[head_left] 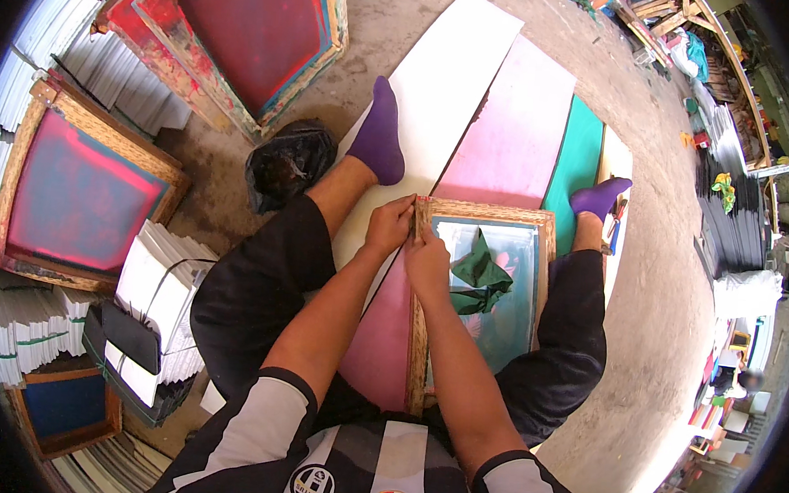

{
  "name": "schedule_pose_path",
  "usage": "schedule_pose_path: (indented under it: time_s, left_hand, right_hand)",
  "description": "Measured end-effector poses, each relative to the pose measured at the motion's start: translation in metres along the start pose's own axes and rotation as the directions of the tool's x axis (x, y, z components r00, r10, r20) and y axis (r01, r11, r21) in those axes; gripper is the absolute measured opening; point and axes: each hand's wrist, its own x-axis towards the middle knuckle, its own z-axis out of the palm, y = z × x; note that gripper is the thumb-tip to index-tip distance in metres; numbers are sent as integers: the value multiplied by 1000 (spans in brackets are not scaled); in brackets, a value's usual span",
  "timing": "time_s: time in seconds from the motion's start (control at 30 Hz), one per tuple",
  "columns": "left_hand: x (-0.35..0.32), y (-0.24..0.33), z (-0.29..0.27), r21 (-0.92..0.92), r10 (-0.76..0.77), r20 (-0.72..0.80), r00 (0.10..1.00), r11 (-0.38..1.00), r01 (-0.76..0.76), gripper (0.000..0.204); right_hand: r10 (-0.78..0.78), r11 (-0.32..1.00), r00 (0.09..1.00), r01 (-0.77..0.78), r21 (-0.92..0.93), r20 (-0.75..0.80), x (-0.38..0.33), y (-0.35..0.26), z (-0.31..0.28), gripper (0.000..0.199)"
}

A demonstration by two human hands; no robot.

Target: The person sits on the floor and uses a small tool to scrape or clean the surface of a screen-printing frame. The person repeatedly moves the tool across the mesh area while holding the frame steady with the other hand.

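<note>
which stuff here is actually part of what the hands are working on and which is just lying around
In use: left hand and right hand on the wooden screen frame; green cloth; pink sheet.

Lying about: red screen frames; black bag; paper stacks.

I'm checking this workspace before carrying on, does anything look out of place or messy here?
A crumpled green cloth lies on the mesh of the wooden screen frame, which both hands grip at its left rail. The red frame leaning behind is heavily paint-smeared.
</note>
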Motion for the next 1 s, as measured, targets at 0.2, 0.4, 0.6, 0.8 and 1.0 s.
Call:
schedule_pose_path:
  time_s: [0.2,0.4,0.6,0.8,1.0]
  left_hand:
    - [0,-3,-6,2,-79,-10,997,997,79,35]
    - [3,-1,2,8,19,9,1000,1000,-19,35]
    - [1,4,-6,-22,-47,9,999,999,47,36]
    - [-1,-2,-7,-60,-56,3,998,997,56,36]
    - [-1,1,-6,-15,-23,3,1000,1000,23,36]
  right_hand:
    - [155,983,986,-148,-106,62,-24,-53,-30,47]
    - [-8,968,991,41,246,-132,3,26,27,47]
    - [148,926,989,-129,355,-26,-13,-5,6,48]
    - [194,962,980,-180,-207,50,-33,-52,-27,47]
    - [15,976,992,12,216,-123,-7,8,17,47]
